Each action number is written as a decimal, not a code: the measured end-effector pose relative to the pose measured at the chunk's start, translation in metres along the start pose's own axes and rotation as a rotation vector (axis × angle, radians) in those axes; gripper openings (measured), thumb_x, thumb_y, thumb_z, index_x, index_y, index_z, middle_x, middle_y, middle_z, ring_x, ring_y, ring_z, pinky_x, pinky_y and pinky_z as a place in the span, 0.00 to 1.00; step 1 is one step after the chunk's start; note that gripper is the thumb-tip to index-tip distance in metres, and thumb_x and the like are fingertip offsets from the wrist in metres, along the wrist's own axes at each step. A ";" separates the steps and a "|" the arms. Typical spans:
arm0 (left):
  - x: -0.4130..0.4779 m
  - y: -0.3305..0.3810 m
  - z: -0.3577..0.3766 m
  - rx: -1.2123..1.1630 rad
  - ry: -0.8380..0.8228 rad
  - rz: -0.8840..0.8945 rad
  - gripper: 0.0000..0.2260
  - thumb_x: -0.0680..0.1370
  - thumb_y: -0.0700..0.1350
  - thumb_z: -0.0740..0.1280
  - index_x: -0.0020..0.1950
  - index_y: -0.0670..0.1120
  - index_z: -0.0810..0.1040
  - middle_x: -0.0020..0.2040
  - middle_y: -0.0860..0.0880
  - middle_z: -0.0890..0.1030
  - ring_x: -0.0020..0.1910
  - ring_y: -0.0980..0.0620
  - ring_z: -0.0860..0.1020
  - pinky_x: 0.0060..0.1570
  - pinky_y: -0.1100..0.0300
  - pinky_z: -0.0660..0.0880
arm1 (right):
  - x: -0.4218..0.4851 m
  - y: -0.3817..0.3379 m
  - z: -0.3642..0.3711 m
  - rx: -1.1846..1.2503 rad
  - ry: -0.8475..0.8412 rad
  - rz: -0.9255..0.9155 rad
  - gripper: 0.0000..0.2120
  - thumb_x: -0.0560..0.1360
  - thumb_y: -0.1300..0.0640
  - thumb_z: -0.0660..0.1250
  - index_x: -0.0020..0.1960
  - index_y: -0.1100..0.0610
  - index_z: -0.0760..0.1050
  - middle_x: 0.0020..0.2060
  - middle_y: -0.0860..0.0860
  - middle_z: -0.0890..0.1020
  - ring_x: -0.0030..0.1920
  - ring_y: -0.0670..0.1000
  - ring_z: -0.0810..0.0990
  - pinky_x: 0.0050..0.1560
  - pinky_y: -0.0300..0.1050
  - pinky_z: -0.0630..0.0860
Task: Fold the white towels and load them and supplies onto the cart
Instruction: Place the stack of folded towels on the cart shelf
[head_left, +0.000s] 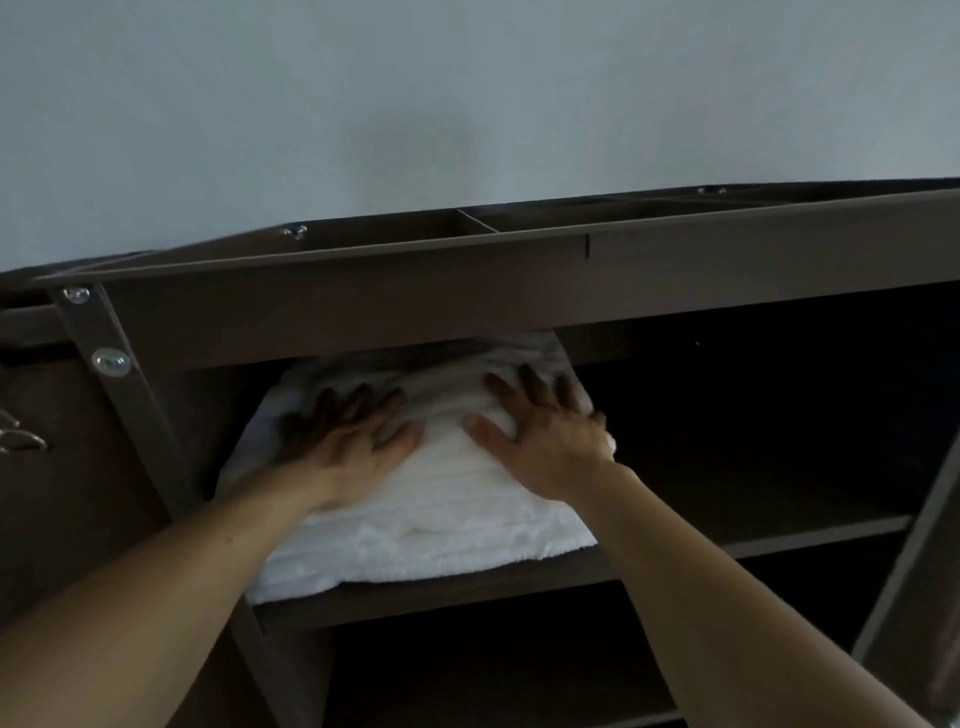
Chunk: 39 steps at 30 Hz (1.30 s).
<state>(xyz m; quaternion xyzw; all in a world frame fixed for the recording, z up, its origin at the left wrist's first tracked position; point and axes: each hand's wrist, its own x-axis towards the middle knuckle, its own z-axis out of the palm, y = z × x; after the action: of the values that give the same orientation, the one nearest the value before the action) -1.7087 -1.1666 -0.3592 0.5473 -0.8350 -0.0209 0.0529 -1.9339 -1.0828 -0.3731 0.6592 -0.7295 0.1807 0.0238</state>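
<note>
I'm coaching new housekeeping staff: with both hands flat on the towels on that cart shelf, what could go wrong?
The towel stack sits right at the front edge of the shelf, so it may slip off when released. The left hand and right hand press flat beneath the low top rail; pushing deeper could scrape knuckles.

Background. A plain, pale grey-blue wall (467, 104) fills the upper half of the view, unmarked apart from a faint soft shadow (410, 150) near its centre. Lighting is dim, diffuse and even. At the left edge, a dark brown panel (47, 493) bears a curved metal handle (23, 441), possibly a drawer front.
</note>
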 end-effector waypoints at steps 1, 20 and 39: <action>-0.004 -0.008 0.007 -0.016 -0.044 -0.053 0.37 0.68 0.79 0.37 0.76 0.69 0.39 0.81 0.58 0.41 0.80 0.43 0.40 0.75 0.38 0.42 | -0.005 0.003 0.011 0.014 0.010 0.005 0.37 0.68 0.19 0.34 0.74 0.31 0.37 0.80 0.44 0.44 0.79 0.62 0.43 0.70 0.72 0.54; -0.208 -0.001 -0.086 0.222 -0.051 0.023 0.36 0.76 0.67 0.38 0.81 0.51 0.50 0.81 0.47 0.54 0.79 0.41 0.47 0.72 0.41 0.57 | -0.109 -0.072 -0.120 -0.163 -0.413 -0.060 0.41 0.71 0.23 0.33 0.79 0.41 0.37 0.80 0.50 0.37 0.78 0.57 0.33 0.73 0.71 0.44; -0.441 -0.359 -0.140 0.012 -0.040 -0.657 0.32 0.80 0.63 0.51 0.81 0.51 0.46 0.81 0.49 0.49 0.80 0.46 0.43 0.74 0.43 0.52 | -0.147 -0.498 -0.057 -0.026 -0.569 -0.513 0.37 0.77 0.28 0.44 0.80 0.43 0.45 0.80 0.49 0.42 0.79 0.52 0.34 0.76 0.63 0.47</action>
<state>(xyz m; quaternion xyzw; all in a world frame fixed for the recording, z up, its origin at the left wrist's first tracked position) -1.1913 -0.9030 -0.2828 0.7873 -0.6147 -0.0425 0.0238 -1.4433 -0.9589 -0.2444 0.8437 -0.5207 -0.0307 -0.1267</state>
